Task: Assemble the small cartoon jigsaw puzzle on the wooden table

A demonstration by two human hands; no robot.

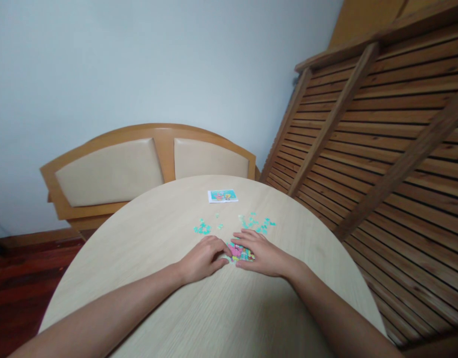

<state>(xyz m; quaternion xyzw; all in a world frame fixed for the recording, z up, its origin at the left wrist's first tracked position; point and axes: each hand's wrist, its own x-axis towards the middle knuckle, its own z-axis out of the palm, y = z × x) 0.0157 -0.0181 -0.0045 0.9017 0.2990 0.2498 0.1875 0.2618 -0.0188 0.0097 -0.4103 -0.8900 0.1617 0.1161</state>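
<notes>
- Headboard [164,149] up at the far side, arched yellowish wood around two smooth cream pads, right behind the round table [146,238]!
- Over to the right, a big slatted wooden panel [333,134] leans in, all knots and dark gaps, against a plain pale wall [157,59].
- Pale, fine-grained tabletop, and on it a flat picture card [223,196], white-edged, turquoise and pink, beyond the hands.
- Two scatters of small turquoise pieces: left pieces [202,228] and right pieces [264,225], the latter just past the fingers.
- And centre stage, the part-built puzzle [235,251], pink, yellow and turquoise, lying flat between both hands, its right side partly covered.
- Left hand [206,257]: fingers bent at the puzzle's left edge; can't tell whether a piece is pinched.
- Right hand [263,253]: fingers and thumb spread around the puzzle's right side; can't tell whether they grip it.
</notes>
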